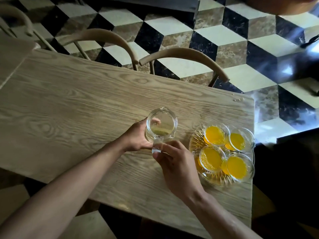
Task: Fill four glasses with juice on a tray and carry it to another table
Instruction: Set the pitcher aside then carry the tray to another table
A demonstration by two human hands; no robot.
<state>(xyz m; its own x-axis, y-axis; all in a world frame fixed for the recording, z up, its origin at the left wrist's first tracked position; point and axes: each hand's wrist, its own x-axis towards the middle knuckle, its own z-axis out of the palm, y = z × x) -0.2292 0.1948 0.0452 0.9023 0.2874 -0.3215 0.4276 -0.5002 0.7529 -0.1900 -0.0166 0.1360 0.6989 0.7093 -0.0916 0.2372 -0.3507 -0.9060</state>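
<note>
Both hands held the jug upright on the counter: left hand round its side, right hand on the handle. Four full glasses sat on the tray, just right.

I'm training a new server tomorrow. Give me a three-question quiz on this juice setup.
1. True or false: all four glasses on the glass tray hold orange juice.
2. Which hand grips the handle of the glass pitcher? A) left hand B) right hand C) neither
3. Fill in: the tray sits near the table's ______ end, as the person sees it.

Key:
1. True.
2. B: the right hand grips the handle; the left hand holds the body.
3. Right.
</note>
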